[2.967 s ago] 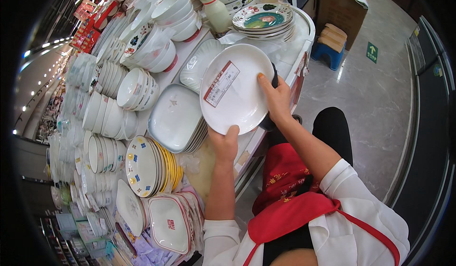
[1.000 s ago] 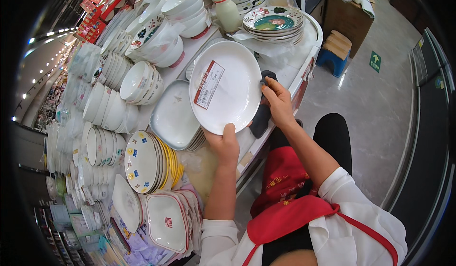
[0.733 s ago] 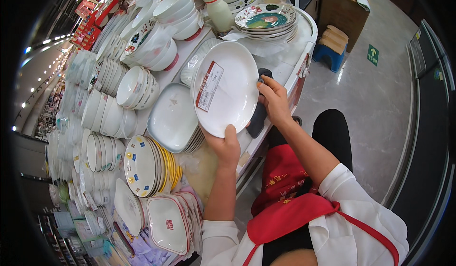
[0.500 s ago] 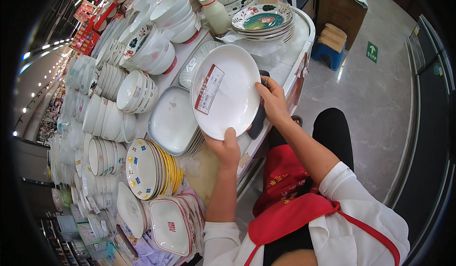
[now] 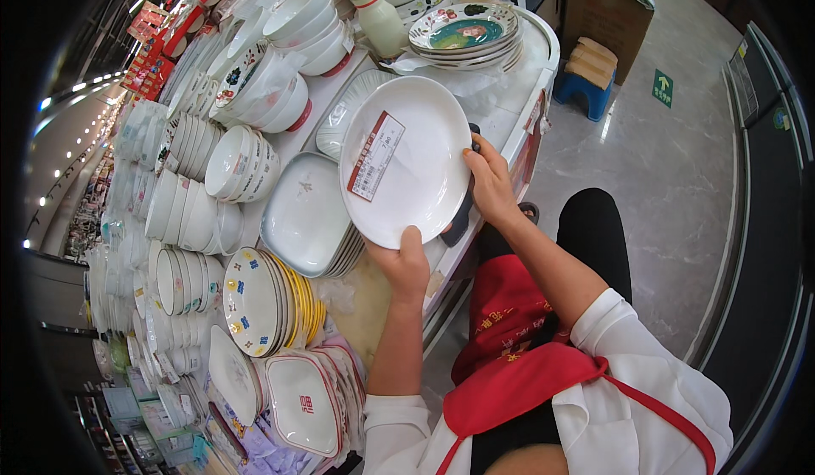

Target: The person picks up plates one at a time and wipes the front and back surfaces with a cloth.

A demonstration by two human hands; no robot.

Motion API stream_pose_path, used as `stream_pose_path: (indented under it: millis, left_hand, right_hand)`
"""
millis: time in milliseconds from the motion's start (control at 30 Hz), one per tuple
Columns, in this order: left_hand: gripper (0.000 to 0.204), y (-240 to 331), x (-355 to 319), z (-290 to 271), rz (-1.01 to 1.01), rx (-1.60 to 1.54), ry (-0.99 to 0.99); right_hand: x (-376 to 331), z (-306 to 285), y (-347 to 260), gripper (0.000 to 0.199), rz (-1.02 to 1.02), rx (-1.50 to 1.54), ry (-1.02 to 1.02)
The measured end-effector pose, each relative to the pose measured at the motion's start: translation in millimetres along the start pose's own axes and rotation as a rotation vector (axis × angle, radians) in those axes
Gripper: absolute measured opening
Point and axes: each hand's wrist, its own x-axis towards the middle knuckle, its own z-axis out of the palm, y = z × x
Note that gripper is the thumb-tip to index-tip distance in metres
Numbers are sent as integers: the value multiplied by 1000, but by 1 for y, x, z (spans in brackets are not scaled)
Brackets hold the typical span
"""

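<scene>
A white oval plate (image 5: 416, 169) is held up over the display table, its face turned up toward me. On its left part sits a red and white price label (image 5: 376, 157). My left hand (image 5: 402, 263) grips the plate's near rim, thumb on top. At the right rim my right hand (image 5: 491, 176) pinches it, fingers underneath and mostly hidden. Below and left of it lies a stack of pale square plates (image 5: 310, 212) with a grey-blue edge. A clear ribbed glass dish (image 5: 352, 106) is partly covered by the held plate. Something dark, partly hidden, lies beneath its right side.
Stacked bowls (image 5: 246, 165) crowd the left. Yellow-edged plates (image 5: 255, 301) and red-rimmed square dishes (image 5: 301, 403) stand nearer. Patterned plates (image 5: 467, 29) and a cream bottle (image 5: 379, 21) are at the back. On the floor are a blue stool (image 5: 586, 80) and a cardboard box (image 5: 607, 21).
The view has shifted slightly, moving the table goods a little leftward in the picture. Both hands keep the same hold on the plate, which appears tilted very slightly differently.
</scene>
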Motion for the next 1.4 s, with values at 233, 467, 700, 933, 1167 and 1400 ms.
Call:
stream_pose_path:
  millis: [233, 467, 700, 933, 1167, 1400]
  left_hand:
    - [58, 2, 1, 0, -26, -37, -12]
    - [57, -4, 0, -3, -10, -13, -2]
    - [58, 2, 0, 0, -25, -23, 10]
    - [58, -1, 0, -3, -21, 10, -5]
    - [58, 1, 0, -2, -20, 6, -3]
    - [58, -1, 0, -3, -6, 16, -8]
  right_hand:
    - [-1, 2, 4, 32, -22, -68, 62]
    - [-1, 2, 7, 29, -65, -104, 66]
    - [-1, 2, 7, 29, -16, -104, 78]
    - [-1, 3, 8, 28, -24, -120, 85]
    - [-1, 3, 8, 28, -21, -119, 90]
    - [0, 3, 9, 27, -62, -129, 82]
